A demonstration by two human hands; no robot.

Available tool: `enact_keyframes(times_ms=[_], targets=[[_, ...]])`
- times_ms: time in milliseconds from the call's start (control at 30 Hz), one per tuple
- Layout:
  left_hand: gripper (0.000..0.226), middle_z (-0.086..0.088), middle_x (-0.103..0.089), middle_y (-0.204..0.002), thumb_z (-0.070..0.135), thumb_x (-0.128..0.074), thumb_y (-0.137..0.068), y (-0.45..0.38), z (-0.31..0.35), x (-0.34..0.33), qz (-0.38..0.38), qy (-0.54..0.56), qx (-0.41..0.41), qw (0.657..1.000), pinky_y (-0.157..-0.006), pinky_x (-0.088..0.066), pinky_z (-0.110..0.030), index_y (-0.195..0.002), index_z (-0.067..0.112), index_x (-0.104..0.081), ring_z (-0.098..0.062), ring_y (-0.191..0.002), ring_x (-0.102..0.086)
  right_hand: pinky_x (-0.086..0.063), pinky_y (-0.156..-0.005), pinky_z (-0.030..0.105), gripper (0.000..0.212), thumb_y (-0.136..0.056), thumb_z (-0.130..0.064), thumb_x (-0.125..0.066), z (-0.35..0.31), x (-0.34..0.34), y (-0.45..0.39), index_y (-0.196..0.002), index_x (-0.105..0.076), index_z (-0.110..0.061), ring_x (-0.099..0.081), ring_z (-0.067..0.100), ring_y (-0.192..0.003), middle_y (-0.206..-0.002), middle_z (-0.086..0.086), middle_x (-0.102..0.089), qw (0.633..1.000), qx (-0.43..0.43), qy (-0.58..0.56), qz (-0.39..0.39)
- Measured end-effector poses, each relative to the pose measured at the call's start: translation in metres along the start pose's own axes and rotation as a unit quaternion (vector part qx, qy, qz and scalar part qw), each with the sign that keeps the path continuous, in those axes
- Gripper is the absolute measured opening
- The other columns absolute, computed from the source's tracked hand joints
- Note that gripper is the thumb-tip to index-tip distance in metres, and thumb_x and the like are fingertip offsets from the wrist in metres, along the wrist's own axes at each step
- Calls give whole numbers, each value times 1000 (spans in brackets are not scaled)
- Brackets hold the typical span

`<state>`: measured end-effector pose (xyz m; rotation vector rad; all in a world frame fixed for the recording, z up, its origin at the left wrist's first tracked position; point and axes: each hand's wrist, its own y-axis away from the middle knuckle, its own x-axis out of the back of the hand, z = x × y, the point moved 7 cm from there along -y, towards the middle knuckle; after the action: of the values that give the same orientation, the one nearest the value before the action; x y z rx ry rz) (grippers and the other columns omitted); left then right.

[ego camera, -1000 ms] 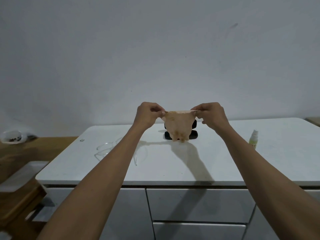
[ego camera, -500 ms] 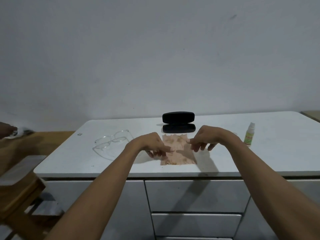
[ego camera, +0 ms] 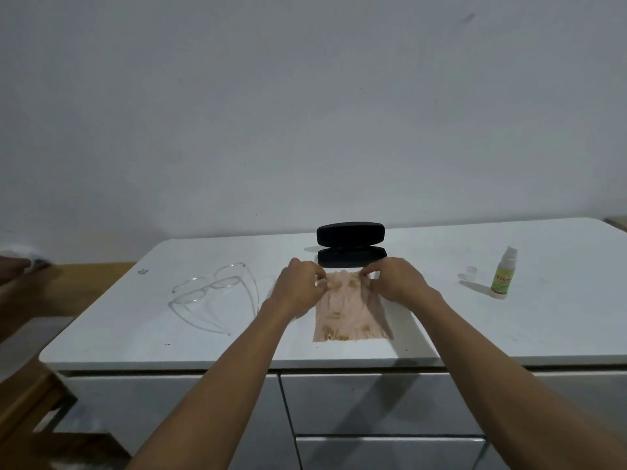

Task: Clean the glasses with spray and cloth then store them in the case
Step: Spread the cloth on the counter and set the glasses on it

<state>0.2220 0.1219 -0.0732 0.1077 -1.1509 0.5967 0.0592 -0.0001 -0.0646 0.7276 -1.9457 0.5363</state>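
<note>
A peach-coloured cloth (ego camera: pixel 349 313) lies spread on the white countertop (ego camera: pixel 509 330), near its front edge. My left hand (ego camera: pixel 298 283) pinches the cloth's far left corner and my right hand (ego camera: pixel 397 281) pinches its far right corner. Just behind the hands sits the black glasses case (ego camera: pixel 351 244), standing open. Clear-framed glasses (ego camera: pixel 213 290) rest on the counter to the left, arms unfolded. A small spray bottle (ego camera: pixel 504 276) with a green label stands upright at the right, its clear cap (ego camera: pixel 471 270) lying beside it.
Grey drawers (ego camera: pixel 373 401) run below the countertop. A wooden surface (ego camera: pixel 68 283) and wooden furniture sit lower at the left. A plain wall rises behind the counter.
The cloth was held up in the air between both hands. It has come down flat onto the counter, and both hands now hold its far corners close to the case.
</note>
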Motion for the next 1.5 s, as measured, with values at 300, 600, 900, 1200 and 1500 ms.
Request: enact_keyframes(times_ms=[300,600,900,1200,1500], targets=[[51,1,-72,-105,64,-53,-77,7,5,7,-25,-26,-52,998,-82,-55,-40,-103,25,-73,-22,-100,-63,-45,-87,27,45,-83,-24,-75,2,7,5,-127,-70,-31,-62,21,-114,-127,3,-66,996,8,-76,-46],[75,-2,-64,-117,76,-56,-82,32,16,10,-105,-107,-93,984,-101,-42,-42,-144,34,-51,-23,-129,-47,-41,-94,32,61,-69,-37,-85,1,6,24,-126,-67,-46,-52,22,-127,-144,-3,-54,982,29,25,-184],[65,1,-64,-136,67,-60,-86,46,1,57,-4,-92,-101,991,-105,-42,-40,-130,20,-65,-22,-131,-49,-46,-94,32,51,-81,-24,-79,-58,4,27,-130,-67,-30,-58,20,-124,-134,-1,-63,988,98,-43,-113],[33,2,-72,-117,47,-66,-90,101,-73,132,107,-91,-38,989,-99,-45,-37,-109,22,-75,-20,-120,-55,-49,-87,28,41,-88,-19,-77,-171,-41,18,-127,-69,-28,-63,16,-102,-124,3,-68,973,186,-41,-128],[46,-4,-71,-114,1,-60,-75,136,-114,155,69,-155,11,986,-92,-48,-38,-111,24,-76,-27,-114,-54,-50,-80,26,43,-87,5,-56,-199,-66,12,-111,-78,-24,-67,18,-94,-102,1,-74,974,216,-4,-72]])
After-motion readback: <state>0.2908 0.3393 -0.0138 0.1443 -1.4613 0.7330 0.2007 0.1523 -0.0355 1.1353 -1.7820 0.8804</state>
